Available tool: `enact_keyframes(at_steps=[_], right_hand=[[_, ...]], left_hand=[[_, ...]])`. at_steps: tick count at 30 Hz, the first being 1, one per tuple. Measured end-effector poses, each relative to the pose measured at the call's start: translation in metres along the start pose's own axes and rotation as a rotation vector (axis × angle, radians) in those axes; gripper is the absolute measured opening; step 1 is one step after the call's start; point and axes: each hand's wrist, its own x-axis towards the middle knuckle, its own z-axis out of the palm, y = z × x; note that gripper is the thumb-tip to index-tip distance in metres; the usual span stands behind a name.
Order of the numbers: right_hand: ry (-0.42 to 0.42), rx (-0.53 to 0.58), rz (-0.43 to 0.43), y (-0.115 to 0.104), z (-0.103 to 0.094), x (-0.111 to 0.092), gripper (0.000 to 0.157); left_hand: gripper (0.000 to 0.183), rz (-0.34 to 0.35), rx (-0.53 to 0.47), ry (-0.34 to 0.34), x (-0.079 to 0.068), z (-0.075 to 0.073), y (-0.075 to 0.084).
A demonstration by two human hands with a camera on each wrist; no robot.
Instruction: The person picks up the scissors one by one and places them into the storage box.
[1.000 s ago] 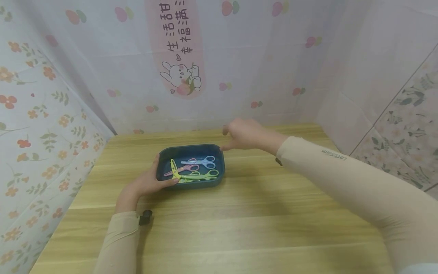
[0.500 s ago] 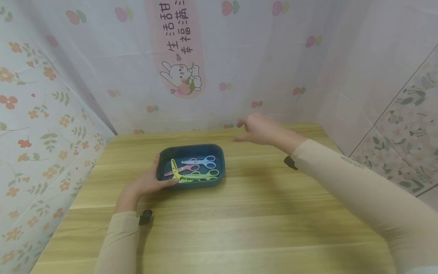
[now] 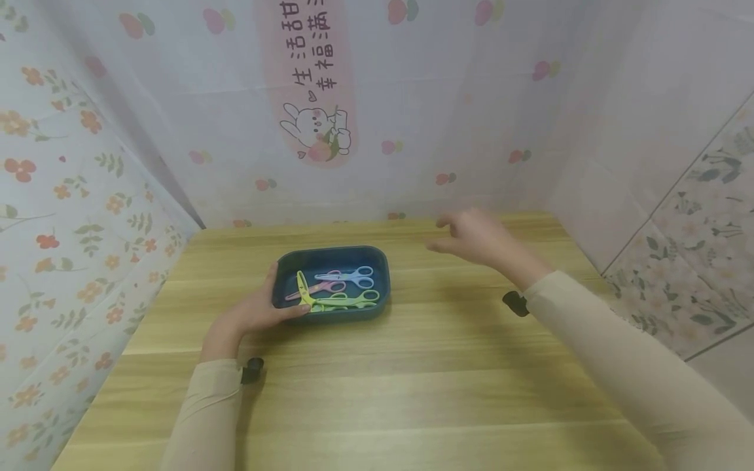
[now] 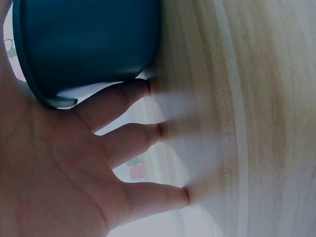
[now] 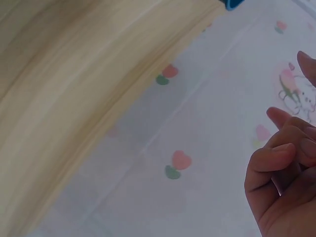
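Note:
A dark blue tray (image 3: 377,314) stands on the table with several small craft scissors in it. Among them lie blue scissors (image 3: 353,277), pink scissors (image 3: 326,286), green scissors (image 3: 353,299) and a yellow pair (image 3: 303,288) at the left end. My left hand (image 3: 250,314) holds the tray's left end, thumb over the front rim. In the left wrist view, other fingers (image 4: 153,197) splay along the outside wall down to the wood. Away to the tray's right, my right hand (image 3: 474,235) hovers with loosely bent fingers, holding nothing; its curled fingers (image 5: 271,163) show in the right wrist view.
The wooden table (image 3: 353,405) stretches forward of the tray and to its right. A printed curtain (image 3: 412,118) hangs right behind the table's back edge, and a flowered cloth (image 3: 88,235) borders the left side.
My right hand has left the tray's back right corner and moved rightward, then slightly lower. The left hand, tray and scissors stay as they were; the head view shifts a little.

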Motion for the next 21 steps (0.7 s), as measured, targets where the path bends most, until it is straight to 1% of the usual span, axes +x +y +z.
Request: enact_keyframes(at_steps=[4, 8, 13, 17, 21], right_hand=[[-0.016, 0.051, 0.051, 0.009, 0.004, -0.006, 0.061], [-0.024, 0.132, 0.092, 0.014, 0.005, -0.012, 0.062], [0.009, 0.23, 0.146, 0.017, 0.006, -0.022, 0.069], [0.037, 0.217, 0.177, 0.022, 0.014, -0.03, 0.075], [0.036, 0.166, 0.213, 0.027, 0.025, -0.036, 0.075]], left_hand=[[0.14, -0.006, 0.01, -0.002, 0.0, 0.0, 0.001], [0.139, -0.002, 0.014, 0.0, 0.0, 0.0, 0.002], [0.139, 0.005, 0.014, 0.002, -0.001, 0.0, 0.003], [0.14, 0.014, 0.014, 0.004, -0.001, 0.0, 0.002], [0.139, 0.02, 0.002, -0.001, -0.001, -0.001, 0.003]])
